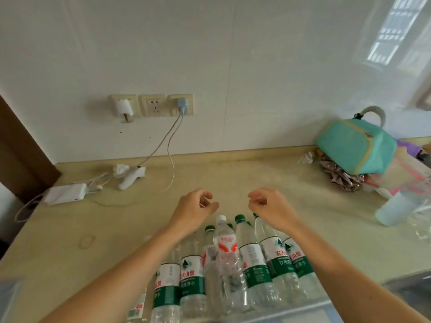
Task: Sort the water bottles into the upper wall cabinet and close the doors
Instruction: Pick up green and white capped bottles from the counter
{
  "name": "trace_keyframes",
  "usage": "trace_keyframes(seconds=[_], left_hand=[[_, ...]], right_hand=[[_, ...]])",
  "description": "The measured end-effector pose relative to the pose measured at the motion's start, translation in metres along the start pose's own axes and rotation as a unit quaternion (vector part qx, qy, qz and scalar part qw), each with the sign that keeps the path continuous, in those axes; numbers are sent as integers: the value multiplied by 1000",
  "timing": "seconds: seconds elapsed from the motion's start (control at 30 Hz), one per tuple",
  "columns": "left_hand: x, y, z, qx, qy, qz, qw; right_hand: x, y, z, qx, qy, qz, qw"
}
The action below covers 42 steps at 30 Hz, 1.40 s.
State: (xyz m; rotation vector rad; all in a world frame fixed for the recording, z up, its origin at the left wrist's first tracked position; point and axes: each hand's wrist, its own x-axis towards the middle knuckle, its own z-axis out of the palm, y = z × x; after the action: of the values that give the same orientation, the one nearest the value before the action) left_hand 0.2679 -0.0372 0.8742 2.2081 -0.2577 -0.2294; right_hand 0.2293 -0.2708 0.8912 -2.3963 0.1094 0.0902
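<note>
Presently, findings as seen from my head camera:

Left hand point(194, 210): mine, raised over the countertop point(233, 180) just behind the water bottles point(228, 264); fingers loosely curled, holding nothing.
Right hand point(271, 208): mine, level with the left, just behind the bottles; fingers loosely curled, holding nothing.
Water bottles: a cluster standing upright on the countertop's near edge, below both forearms; mostly green caps and green-white labels; 1 white-capped bottle point(227, 248) with a red label at the cluster's middle.
Wall sockets point(151, 105): behind the bottles, to the left; 2 cables hang from them.
Power bank point(66, 194): left of the bottles.
Teal bag point(354, 145): well right of the bottles, on a pile of clutter.
Cabinet: not in view.
</note>
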Motion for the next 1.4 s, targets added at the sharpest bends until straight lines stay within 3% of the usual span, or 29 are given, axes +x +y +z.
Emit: trace_keyframes(seconds=[0.27, 0.43, 0.6, 0.77, 0.97, 1.1, 1.23, 1.4], left_hand=[[20, -37, 57, 21, -29, -110, 993], [35, -35, 77, 4, -70, -155, 985], [36, -32, 83, -55, -92, -198, 974], [38, -33, 86, -113, -82, -233, 962], [37, -30, 79, -195, 7, -234, 953], [51, -12, 47, -220, 86, -153, 960], [64, 18, 20, -187, 151, -53, 969], [71, 37, 14, -119, 194, 58, 972]], right_hand=[[32, 34, 29, -79, -113, 21, 990], [57, 52, 43, -185, -153, -5, 971], [77, 56, 46, -158, -241, -20, 957], [91, 48, 46, -143, -289, 29, 946], [95, 41, 35, -56, -280, 53, 957], [99, 32, 5, 77, -201, 39, 976], [102, 10, -33, 185, -120, -41, 975], [102, 0, -33, 93, -17, -120, 988]])
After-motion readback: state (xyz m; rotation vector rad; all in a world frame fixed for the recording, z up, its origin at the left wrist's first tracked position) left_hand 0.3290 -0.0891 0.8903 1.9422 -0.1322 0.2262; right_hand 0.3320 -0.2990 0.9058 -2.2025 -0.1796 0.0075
